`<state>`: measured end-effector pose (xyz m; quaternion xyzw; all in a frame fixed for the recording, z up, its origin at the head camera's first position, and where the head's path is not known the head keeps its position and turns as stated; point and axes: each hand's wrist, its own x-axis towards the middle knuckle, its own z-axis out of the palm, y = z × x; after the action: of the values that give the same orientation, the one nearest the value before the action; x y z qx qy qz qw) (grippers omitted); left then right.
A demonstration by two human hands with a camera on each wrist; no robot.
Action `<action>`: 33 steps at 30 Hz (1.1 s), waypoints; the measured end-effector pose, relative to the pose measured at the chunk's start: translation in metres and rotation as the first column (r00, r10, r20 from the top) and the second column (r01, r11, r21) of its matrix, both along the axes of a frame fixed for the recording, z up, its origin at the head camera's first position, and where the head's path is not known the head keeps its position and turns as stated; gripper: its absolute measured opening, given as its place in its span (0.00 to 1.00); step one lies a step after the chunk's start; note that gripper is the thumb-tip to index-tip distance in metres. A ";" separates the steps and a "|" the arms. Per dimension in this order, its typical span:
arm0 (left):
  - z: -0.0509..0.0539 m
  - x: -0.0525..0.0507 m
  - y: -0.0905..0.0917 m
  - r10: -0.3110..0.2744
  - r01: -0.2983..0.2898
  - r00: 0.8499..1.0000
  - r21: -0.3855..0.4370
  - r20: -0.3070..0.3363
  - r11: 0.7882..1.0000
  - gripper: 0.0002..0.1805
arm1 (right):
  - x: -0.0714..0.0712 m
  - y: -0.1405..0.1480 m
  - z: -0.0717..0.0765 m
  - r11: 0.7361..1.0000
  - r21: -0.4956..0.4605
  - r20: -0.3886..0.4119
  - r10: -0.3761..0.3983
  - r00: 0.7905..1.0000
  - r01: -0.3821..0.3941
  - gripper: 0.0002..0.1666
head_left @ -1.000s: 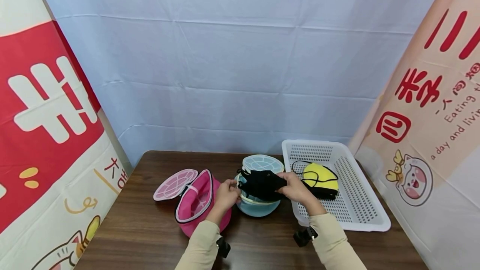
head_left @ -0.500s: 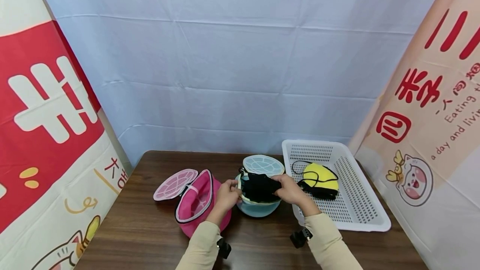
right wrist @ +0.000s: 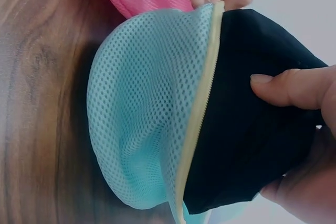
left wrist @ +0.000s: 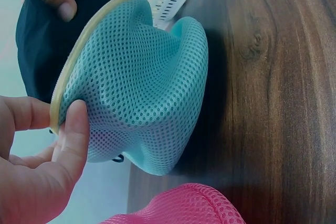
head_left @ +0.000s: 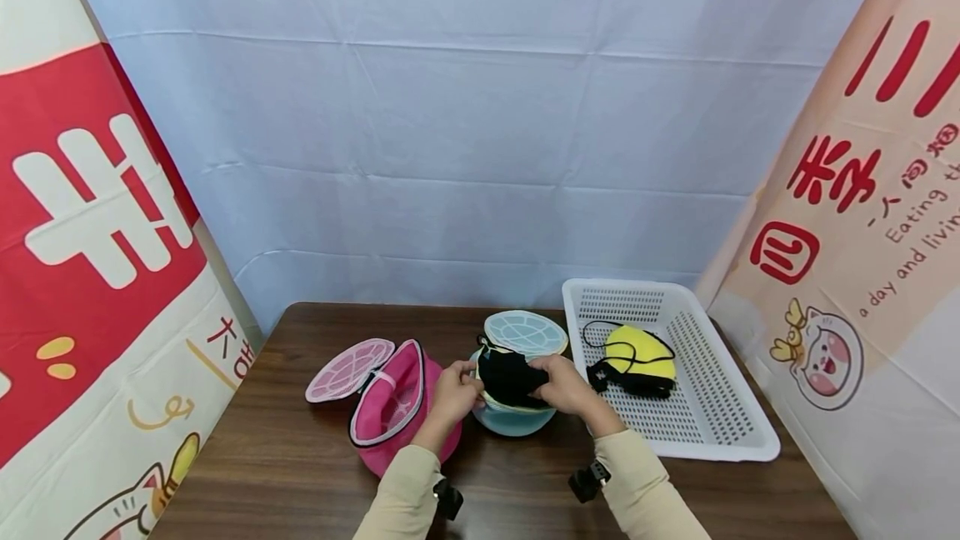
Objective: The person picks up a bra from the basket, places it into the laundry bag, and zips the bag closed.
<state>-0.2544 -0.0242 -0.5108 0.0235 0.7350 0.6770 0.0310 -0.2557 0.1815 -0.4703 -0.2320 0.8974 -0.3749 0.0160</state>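
A light-blue mesh laundry bag stands in the middle of the table with its round lid folded back. My left hand pinches the bag's pale yellow zipper rim between thumb and fingers. A piece of black cloth sits partly in the bag's mouth. My right hand grips it at the right, the thumb on top. The part of the cloth inside the bag is hidden, and its exact kind cannot be told. To the left, an open pink mesh laundry bag stands close to my left forearm.
A white perforated basket at the right holds a yellow-and-black cloth item with thin black cords. The pink bag's lid lies back on the wooden table. A pale curtain hangs behind.
My right hand has moved left and slightly down, bringing the black cloth deeper into the blue bag's mouth. The left hand keeps its hold on the rim.
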 end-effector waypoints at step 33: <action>0.028 0.020 -0.006 -0.132 0.133 0.991 0.064 -0.018 0.989 0.21 | -0.008 -0.015 -0.028 0.992 0.113 -0.114 0.069 0.991 -0.056 0.21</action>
<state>-0.2349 -0.0305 -0.4833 0.0779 0.7095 0.6969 0.0701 -0.2641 0.1664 -0.4983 -0.2806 0.9082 -0.3102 -0.0122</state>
